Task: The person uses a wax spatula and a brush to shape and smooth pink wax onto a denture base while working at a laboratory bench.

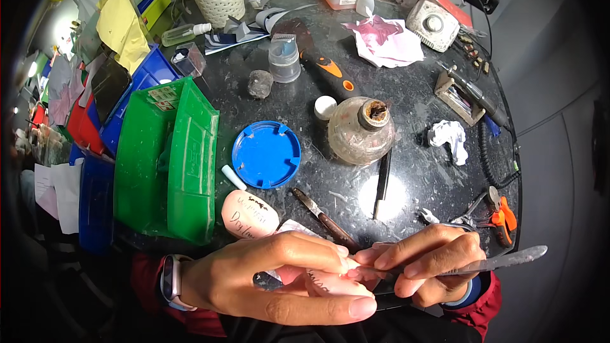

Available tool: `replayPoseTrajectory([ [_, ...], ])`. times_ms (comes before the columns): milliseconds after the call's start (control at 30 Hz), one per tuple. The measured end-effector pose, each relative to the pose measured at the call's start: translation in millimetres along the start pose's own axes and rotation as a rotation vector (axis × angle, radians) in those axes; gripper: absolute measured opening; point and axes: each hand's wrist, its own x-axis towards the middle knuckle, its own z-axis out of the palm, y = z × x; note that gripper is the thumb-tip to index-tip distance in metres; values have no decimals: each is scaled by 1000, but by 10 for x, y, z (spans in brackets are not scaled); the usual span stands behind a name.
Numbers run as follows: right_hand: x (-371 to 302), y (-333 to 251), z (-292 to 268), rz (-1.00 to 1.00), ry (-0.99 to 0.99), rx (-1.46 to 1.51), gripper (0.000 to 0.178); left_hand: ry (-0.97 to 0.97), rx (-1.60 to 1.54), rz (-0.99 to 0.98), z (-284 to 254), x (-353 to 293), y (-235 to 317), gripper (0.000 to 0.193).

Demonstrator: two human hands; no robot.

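My left hand (273, 276) is closed around a pale pink plaster piece (333, 284) with handwriting on its side. Most of the piece is hidden by my fingers. At its upper edge, the fingertips of both hands meet over a small pink part. My right hand (435, 263) grips a slim metal spatula (508, 260), its broad end pointing right, past the knuckles. The spatula's other end lies close to the plaster piece. Beyond my left hand sits a second pale pink plaster block (250, 214) with writing on it. A wooden-handled knife (327, 221) lies just beyond my fingers.
A glass spirit lamp (360, 132) stands mid-table, beside a white cap (325, 108). Left are a blue round lid (265, 154) and a green bin (194, 165). Orange-handled pliers (504, 219) and crumpled white paper (448, 140) lie right. A handpiece (476, 92) rests farther back.
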Motion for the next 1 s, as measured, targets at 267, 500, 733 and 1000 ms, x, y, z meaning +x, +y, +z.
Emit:
replayPoseTrajectory([
  [267, 49, -18, 50, 2, 4, -133, 16, 36, 29, 15, 4, -1, -5, 40],
  [500, 87, 23, 37, 2, 5, -123, 19, -3, 23, -1, 1, -19, 1, 38],
  [733, 39, -75, 25, -102, 148, -130, 23, 45, -25, -16, 45, 16, -15, 37],
  [1000, 80, -188, 19, -96, 454, -274, 24, 120, 42, 16, 67, -42, -51, 41],
])
